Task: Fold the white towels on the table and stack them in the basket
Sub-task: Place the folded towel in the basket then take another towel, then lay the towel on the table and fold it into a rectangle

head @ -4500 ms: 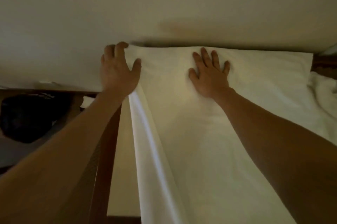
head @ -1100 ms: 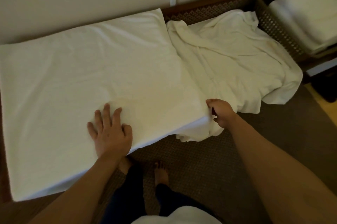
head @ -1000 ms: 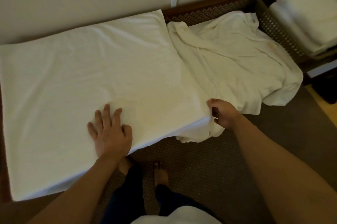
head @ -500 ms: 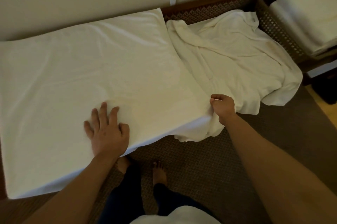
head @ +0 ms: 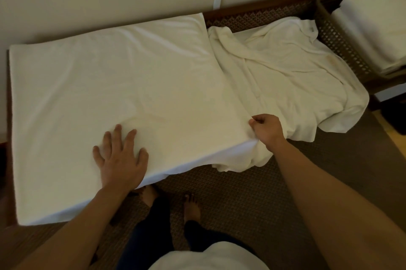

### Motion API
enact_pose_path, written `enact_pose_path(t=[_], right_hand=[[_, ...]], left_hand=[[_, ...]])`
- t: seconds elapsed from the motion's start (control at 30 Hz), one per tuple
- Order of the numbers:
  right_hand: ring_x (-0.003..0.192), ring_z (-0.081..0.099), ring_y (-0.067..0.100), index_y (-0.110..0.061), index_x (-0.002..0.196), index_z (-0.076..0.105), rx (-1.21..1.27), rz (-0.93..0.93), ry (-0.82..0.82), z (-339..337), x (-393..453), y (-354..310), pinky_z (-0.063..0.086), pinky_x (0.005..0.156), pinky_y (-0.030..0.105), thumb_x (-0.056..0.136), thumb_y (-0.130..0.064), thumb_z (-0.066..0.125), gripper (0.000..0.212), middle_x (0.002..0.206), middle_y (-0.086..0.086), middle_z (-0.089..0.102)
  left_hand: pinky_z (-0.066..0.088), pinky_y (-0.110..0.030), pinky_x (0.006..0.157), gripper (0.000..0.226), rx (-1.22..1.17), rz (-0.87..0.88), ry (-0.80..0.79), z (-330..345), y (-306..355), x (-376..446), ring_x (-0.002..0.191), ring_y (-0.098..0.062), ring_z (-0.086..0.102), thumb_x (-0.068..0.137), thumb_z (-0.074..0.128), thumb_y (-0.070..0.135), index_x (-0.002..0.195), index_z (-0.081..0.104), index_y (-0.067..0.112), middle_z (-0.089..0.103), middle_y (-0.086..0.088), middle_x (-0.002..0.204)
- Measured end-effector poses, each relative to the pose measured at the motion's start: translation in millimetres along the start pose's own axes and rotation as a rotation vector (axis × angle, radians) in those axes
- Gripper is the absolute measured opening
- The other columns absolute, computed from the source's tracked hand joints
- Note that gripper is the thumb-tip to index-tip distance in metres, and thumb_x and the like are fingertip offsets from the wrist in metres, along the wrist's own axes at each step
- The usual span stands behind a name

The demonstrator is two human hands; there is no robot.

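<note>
While your left hand point(head: 119, 155) has stayed flat, fingers spread, pressing the half-folded towel point(head: 114, 85) down near the surface's front edge, your right hand point(head: 267, 130) has crept up from just under the towel's front right corner and now pinches that corner between thumb and curled fingers. That suggests the smoothing is done and you are set up to carry the next fold leftward. The towel lies flat across the left and middle of the surface point(head: 250, 17), its far edge along the wall, its right front corner inside your right grip. The crumpled towel point(head: 285, 72) lies touching it on the right, draping over the front edge. The basket point(head: 329, 28) at the right end already holds folded towels point(head: 373, 28).
</note>
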State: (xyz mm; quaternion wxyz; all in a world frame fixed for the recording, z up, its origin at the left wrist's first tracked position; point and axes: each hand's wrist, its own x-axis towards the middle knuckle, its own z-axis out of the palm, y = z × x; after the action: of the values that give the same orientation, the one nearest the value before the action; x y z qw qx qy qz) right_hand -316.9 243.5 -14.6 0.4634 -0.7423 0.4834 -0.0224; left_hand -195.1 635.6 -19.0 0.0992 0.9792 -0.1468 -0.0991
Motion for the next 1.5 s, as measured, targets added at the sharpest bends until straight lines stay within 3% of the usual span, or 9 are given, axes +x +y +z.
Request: enact_pose_path(t=[0.3,0.47,0.63,0.77,0.9,1.03,1.23,1.37,1.5], right_hand=[[0.077,0.059,0.014,-0.019,0.113,0.063,-0.172,-0.088,0.039,7.6,-11.4,-7.0,0.042,0.064,0.024,0.096,-0.023,0.066,0.018,0.099,0.003,0.065],[0.093,0.064,0.022,-0.018,0.112,0.066,-0.188,-0.025,-0.075,3.7,-4.9,-5.8,0.050,0.083,0.032,0.094,-0.028,0.069,0.022,0.107,0.004,0.068],[0.096,0.062,0.022,-0.007,0.108,0.071,-0.147,0.093,-0.132,1.2,-1.6,-10.2,0.050,0.085,0.034,0.091,-0.029,0.074,0.027,0.099,0.004,0.067],[0.081,0.057,0.020,-0.010,0.093,0.064,-0.182,0.150,-0.139,-4.6,1.0,-17.0,0.042,0.065,0.028,0.090,-0.020,0.076,0.016,0.083,0.003,0.060],[0.060,0.042,0.021,-0.012,0.061,0.046,-0.151,0.157,-0.110,-8.3,3.1,-18.3,0.033,0.057,0.029,0.091,-0.011,0.071,0.038,0.063,0.005,0.043],[0.083,0.062,0.024,-0.008,0.082,0.063,0.090,0.281,-0.005,-16.8,4.2,-14.1,0.059,0.085,0.044,0.091,-0.012,0.076,0.016,0.084,0.005,0.061],[0.105,0.065,0.032,-0.005,0.074,0.058,0.298,0.420,0.037,-16.0,12.2,-15.2,0.055,0.087,0.040,0.090,0.000,0.072,0.021,0.096,0.015,0.063],[0.100,0.057,0.031,0.011,0.103,0.058,0.241,0.436,-0.015,-9.6,13.2,-18.0,0.053,0.100,0.054,0.096,-0.006,0.060,0.018,0.113,0.029,0.063],[0.105,0.061,0.034,-0.005,0.111,0.061,0.279,0.488,-0.080,-9.5,6.1,-24.2,0.053,0.096,0.052,0.099,-0.010,0.057,0.014,0.114,0.017,0.064]], left_hand=[[0.004,-0.064,0.120,0.072,-0.008,-0.013,-0.026,3.5,-2.1,-1.8,0.156,-0.029,0.000,0.092,0.023,0.061,0.157,0.028,0.031,0.006,-0.002,0.170],[0.004,-0.063,0.120,0.071,-0.005,0.010,-0.020,3.5,-6.8,-1.5,0.156,-0.027,0.000,0.093,0.021,0.064,0.157,0.027,0.033,0.005,-0.001,0.171],[0.005,-0.062,0.120,0.072,-0.013,0.011,-0.017,2.2,-6.3,-1.2,0.156,-0.028,0.001,0.092,0.020,0.065,0.156,0.029,0.033,0.007,-0.001,0.170],[0.005,-0.062,0.120,0.071,-0.002,0.012,-0.020,1.8,-8.3,-1.5,0.156,-0.027,0.000,0.092,0.019,0.065,0.156,0.027,0.034,0.006,0.000,0.170],[0.007,-0.061,0.121,0.071,0.021,0.017,-0.007,2.9,-8.9,-1.8,0.156,-0.027,0.002,0.093,0.018,0.066,0.157,0.026,0.035,0.007,0.000,0.170],[0.008,-0.060,0.121,0.071,0.038,0.021,-0.002,3.9,-10.1,-1.8,0.156,-0.027,0.001,0.094,0.018,0.066,0.157,0.025,0.035,0.006,0.001,0.171],[0.006,-0.059,0.122,0.070,0.050,0.012,-0.003,2.1,-8.3,-2.2,0.157,-0.026,-0.001,0.094,0.020,0.066,0.157,0.024,0.035,0.004,0.001,0.171],[0.007,-0.059,0.122,0.070,0.060,0.010,-0.005,1.6,-8.5,-1.8,0.156,-0.026,0.000,0.093,0.021,0.066,0.157,0.024,0.036,0.004,0.001,0.171],[0.006,-0.059,0.122,0.071,0.064,0.007,-0.015,1.5,-7.3,-1.8,0.156,-0.027,-0.001,0.093,0.020,0.065,0.157,0.023,0.035,0.003,0.000,0.171]])
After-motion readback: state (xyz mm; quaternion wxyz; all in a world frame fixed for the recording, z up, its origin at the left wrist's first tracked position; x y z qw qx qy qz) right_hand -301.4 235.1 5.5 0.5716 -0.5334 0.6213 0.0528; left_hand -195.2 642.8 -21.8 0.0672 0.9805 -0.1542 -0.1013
